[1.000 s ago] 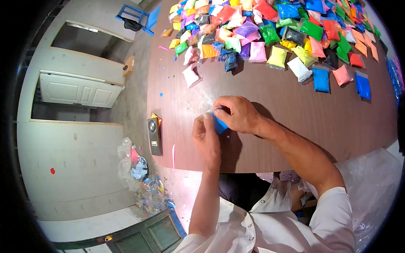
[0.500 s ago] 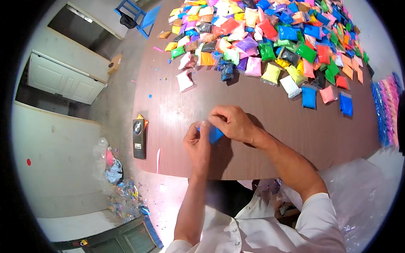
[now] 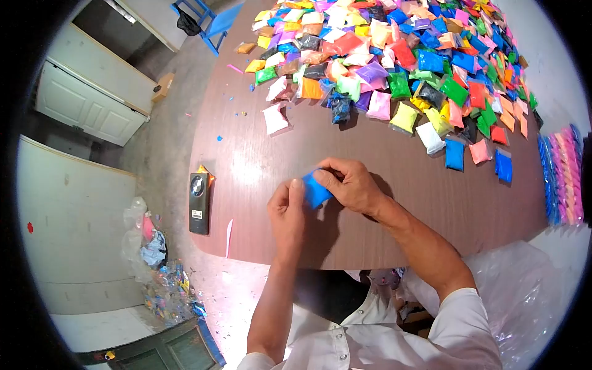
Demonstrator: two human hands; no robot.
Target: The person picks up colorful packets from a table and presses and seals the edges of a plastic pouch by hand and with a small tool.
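Note:
Between my two hands is a small blue packet (image 3: 316, 190), held above the brown table (image 3: 394, 246) near its front edge. My left hand (image 3: 288, 206) pinches its left side, thumb up and fingers curled in. On the other side, my right hand (image 3: 354, 186) grips the upper right edge with thumb and bent fingers. Part of the packet is hidden behind the fingers. Beyond the hands lies a large heap of small clear packets (image 3: 370, 68) with soft-looking filling in many colours. A white packet (image 3: 275, 119) and a blue packet (image 3: 454, 154) lie at its near edge.
At the table's left edge lies a dark phone (image 3: 199, 203) over a small orange packet (image 3: 206, 174). A thin pale strip (image 3: 229, 238) is close by. Long bundles of coloured packets (image 3: 560, 179) stand off the right edge. A blue chair (image 3: 219, 24) is at the far left.
My right thumb has come down onto the packet's face, and more of the blue shows between my hands. The whole view has shifted slightly.

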